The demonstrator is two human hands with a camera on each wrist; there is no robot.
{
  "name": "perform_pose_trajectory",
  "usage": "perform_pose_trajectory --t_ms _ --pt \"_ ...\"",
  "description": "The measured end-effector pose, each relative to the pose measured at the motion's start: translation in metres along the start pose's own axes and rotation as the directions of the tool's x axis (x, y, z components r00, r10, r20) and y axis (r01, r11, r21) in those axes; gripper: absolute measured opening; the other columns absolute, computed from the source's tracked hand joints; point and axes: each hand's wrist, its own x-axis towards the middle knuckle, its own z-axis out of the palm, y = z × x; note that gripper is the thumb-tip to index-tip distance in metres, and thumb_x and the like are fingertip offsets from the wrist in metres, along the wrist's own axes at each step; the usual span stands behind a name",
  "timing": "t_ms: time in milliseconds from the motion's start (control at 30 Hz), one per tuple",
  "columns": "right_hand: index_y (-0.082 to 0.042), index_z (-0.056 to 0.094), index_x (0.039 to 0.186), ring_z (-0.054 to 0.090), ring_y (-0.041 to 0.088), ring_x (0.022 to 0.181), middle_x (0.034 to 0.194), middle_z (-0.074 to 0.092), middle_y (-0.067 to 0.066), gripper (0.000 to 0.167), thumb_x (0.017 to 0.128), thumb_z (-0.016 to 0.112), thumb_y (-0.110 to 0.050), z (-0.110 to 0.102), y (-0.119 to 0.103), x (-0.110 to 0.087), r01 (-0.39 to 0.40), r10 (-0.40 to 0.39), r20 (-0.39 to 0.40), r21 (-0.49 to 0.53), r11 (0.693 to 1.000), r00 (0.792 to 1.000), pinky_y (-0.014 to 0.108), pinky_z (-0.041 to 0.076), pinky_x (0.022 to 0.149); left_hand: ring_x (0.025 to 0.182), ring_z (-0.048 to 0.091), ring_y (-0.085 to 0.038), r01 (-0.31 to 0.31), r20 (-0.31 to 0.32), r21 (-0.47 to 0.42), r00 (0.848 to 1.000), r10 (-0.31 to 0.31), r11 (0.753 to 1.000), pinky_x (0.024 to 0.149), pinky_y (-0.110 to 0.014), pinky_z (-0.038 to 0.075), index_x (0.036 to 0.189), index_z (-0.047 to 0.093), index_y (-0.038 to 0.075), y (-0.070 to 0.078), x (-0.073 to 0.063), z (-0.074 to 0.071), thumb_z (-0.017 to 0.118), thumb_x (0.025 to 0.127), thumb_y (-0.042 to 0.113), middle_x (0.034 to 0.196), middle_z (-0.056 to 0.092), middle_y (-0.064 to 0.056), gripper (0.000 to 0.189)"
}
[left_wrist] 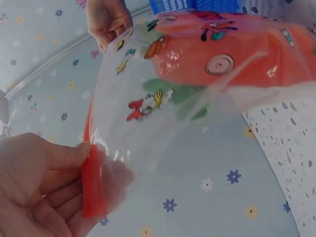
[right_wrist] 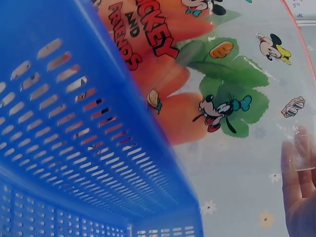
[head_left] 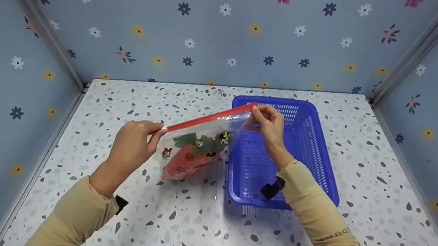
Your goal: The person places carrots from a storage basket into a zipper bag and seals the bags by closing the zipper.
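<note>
A clear zip bag (head_left: 199, 149) with printed cartoon figures hangs tilted between both hands, left of the basket. Inside lie orange-red pieces with green leafy tops (right_wrist: 237, 89), carrot-like in shape. My left hand (head_left: 132, 142) pinches the left, lower end of the red zip strip (head_left: 211, 117). At its higher end, my right hand (head_left: 271, 127) pinches the strip's corner above the basket. Close up in the left wrist view, thumb and fingers of the left hand (left_wrist: 44, 182) grip the strip from both sides. Whether the zip is sealed I cannot tell.
A blue perforated plastic basket (head_left: 328, 160) stands under the right forearm. The speckled white tabletop (head_left: 166, 224) is bounded by flowered panels (head_left: 213, 27) at the back and both sides. Black wrist mounts (head_left: 271, 189) stick out from the tan sleeves.
</note>
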Motion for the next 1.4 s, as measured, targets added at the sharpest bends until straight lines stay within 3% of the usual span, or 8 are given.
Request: perform_pose_trajectory --t_ms 200,300,700,833,933,1167,1233,1400 --pt "0.000 0.061 0.083 0.063 0.029 0.062 0.071 0.062 0.016 0.016 0.083 0.063 -0.016 -0.004 0.001 -0.002 0.062 -0.062 0.004 -0.019 0.998 0.998 0.046 0.051 0.053 0.076 0.061 -0.029 0.010 -0.014 0.009 1.000 -0.010 1.000 0.066 -0.041 0.049 0.092 0.067 -0.006 -0.009 -0.005 -0.007 0.063 0.082 0.008 0.084 0.065 -0.018 0.017" --pt "0.002 0.060 0.081 0.061 0.028 0.059 0.068 0.060 0.017 0.018 0.081 0.065 -0.015 0.007 -0.026 -0.018 0.064 -0.065 -0.021 -0.029 0.997 0.998 0.046 0.051 0.053 0.075 0.062 -0.029 0.019 -0.018 0.008 1.000 -0.019 1.000 0.064 -0.041 0.049 0.091 0.067 -0.006 -0.012 -0.008 -0.010 0.063 0.082 0.006 0.083 0.065 -0.018 0.016" --pt "0.010 0.058 0.079 0.060 0.014 0.055 0.064 0.060 0.009 0.012 0.085 0.056 0.000 0.026 -0.098 -0.057 0.158 -0.149 0.082 -0.114 0.981 0.985 0.029 0.052 0.053 0.059 0.055 -0.024 0.045 -0.048 0.045 0.998 -0.043 0.998 0.054 -0.037 0.046 0.086 0.066 -0.007 -0.013 -0.007 -0.006 0.061 0.083 0.005 0.069 0.062 -0.014 0.014" --pt "0.017 0.055 0.087 0.062 0.023 0.060 0.069 0.061 0.021 0.015 0.087 0.053 0.002 0.025 -0.112 -0.063 0.160 -0.139 0.127 -0.176 0.971 0.982 0.034 0.053 0.057 0.060 0.057 -0.024 0.068 -0.080 0.028 0.995 -0.065 0.997 0.054 -0.037 0.047 0.089 0.066 -0.009 -0.015 -0.003 -0.004 0.060 0.083 0.004 0.071 0.063 -0.017 0.015" --pt "0.019 0.054 0.093 0.061 0.035 0.066 0.076 0.059 0.032 0.017 0.088 0.050 0.004 0.020 -0.115 -0.063 0.182 -0.154 0.146 -0.206 0.962 0.977 0.042 0.052 0.060 0.060 0.057 -0.024 0.079 -0.102 -0.001 0.992 -0.078 0.997 0.054 -0.037 0.048 0.089 0.065 -0.010 -0.019 0.003 -0.002 0.059 0.083 0.003 0.073 0.063 -0.019 0.015" --pt "0.019 0.054 0.098 0.059 0.044 0.075 0.084 0.058 0.034 0.018 0.088 0.048 0.006 0.005 -0.111 -0.055 0.181 -0.145 0.151 -0.262 0.948 0.978 0.042 0.051 0.064 0.057 0.055 -0.025 0.128 -0.163 -0.014 0.978 -0.128 0.992 0.051 -0.035 0.045 0.086 0.065 -0.011 -0.030 0.016 0.003 0.058 0.083 0.003 0.070 0.061 -0.020 0.016" --pt "0.020 0.053 0.100 0.055 0.049 0.080 0.087 0.057 0.036 0.020 0.087 0.048 0.006 0.005 -0.116 -0.056 0.165 -0.125 0.142 -0.316 0.934 0.982 0.044 0.050 0.067 0.058 0.055 -0.025 0.143 -0.178 0.006 0.974 -0.139 0.990 0.052 -0.035 0.045 0.085 0.065 -0.011 -0.033 0.020 0.005 0.057 0.084 0.004 0.071 0.061 -0.020 0.017" --pt "0.014 0.055 0.104 0.059 0.039 0.083 0.093 0.060 0.028 0.021 0.088 0.051 0.002 -0.006 -0.113 -0.051 0.155 -0.109 0.124 -0.465 0.872 0.986 0.036 0.051 0.071 0.064 0.058 -0.031 0.181 -0.206 0.058 0.965 -0.165 0.982 0.056 -0.040 0.047 0.085 0.064 -0.012 -0.043 0.033 0.010 0.055 0.085 0.004 0.077 0.062 -0.024 0.018"
